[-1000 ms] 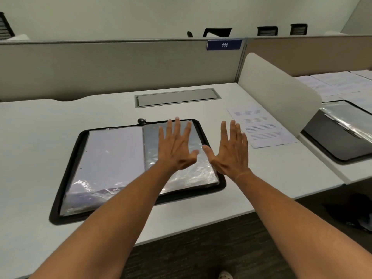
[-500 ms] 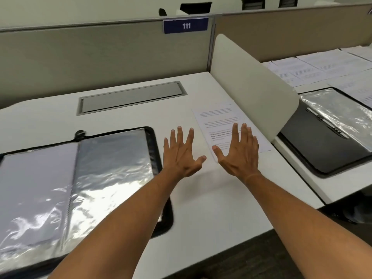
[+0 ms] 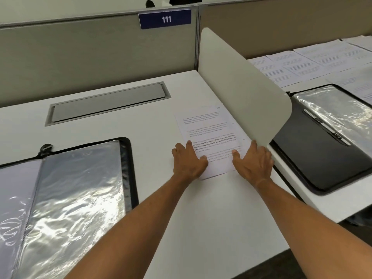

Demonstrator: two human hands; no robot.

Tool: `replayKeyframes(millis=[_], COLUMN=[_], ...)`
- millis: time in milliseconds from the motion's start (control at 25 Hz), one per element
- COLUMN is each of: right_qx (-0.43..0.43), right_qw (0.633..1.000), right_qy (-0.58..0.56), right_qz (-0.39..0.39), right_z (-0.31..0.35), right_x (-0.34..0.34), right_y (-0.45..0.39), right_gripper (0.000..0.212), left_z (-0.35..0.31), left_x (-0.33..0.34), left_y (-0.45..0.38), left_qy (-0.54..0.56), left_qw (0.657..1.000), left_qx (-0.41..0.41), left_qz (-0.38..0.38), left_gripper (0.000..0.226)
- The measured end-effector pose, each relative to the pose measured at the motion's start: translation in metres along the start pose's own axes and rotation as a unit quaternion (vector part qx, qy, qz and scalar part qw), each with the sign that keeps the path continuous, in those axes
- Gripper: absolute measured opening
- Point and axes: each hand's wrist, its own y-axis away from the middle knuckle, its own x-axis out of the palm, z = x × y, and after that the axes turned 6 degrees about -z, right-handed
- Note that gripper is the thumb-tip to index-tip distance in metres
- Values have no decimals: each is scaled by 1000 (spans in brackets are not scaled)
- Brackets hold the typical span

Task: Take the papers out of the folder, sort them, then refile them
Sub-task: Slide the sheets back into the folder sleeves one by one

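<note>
A thin stack of printed papers (image 3: 211, 129) lies on the white desk (image 3: 211, 218) beside the divider. My left hand (image 3: 188, 161) holds the stack's left edge near its front corner, thumb on top of the sheet. My right hand (image 3: 252, 161) holds the right edge the same way, thumb on the page, fingers against the divider's foot. The open black zip folder (image 3: 131, 168) lies to the left, showing shiny clear plastic sleeves (image 3: 80, 188); neither hand touches it.
A white curved divider (image 3: 241, 87) stands right of the papers. Beyond it, on the neighbouring desk, lie a second open black folder (image 3: 314, 158) and several spread sheets (image 3: 312, 61). A grey cable hatch (image 3: 108, 101) sits at the back, below the partition sign 111 (image 3: 165, 18).
Both hands moved right from above the folder, dropped onto the paper stack and took hold of its side edges. The view panned right and closer.
</note>
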Motion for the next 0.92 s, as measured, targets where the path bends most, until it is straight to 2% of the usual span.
replayKeyframes(millis=[160,240,400,480,560,760,920], right_qx=[-18,0,54,80,116,166,185], right_qw=[998,992,973,964,950,922,910], right_qy=[-52,-124,-213,-245,-283,-348,-371], right_qz=[-27,-30,-65,-64,-57,-25,-21], right_z=[-2,0,5,8,13,35,56], right_x=[-6,-11,-15,-15,-17,-25,-32], right_y=[-4,-1,12,21,33,79,130], right_gripper=[38,35,27,16,15,23,27], left_z=[-3,1,15,26,37,68,98], left_x=[-4,-8,-17,-24,-34,-71,-110], left_y=[-11,-11,-6,-3,4,30,60], left_qy=[116,176,197,222,248,311,350], left_qw=[988,972,954,941,928,901,879], left_qx=[-98,-147,-214,-238,-256,-274,-294], left_qz=[-23,-42,-75,-96,-111,-132,-135], left_gripper=[55,49,46,26,12,17,14])
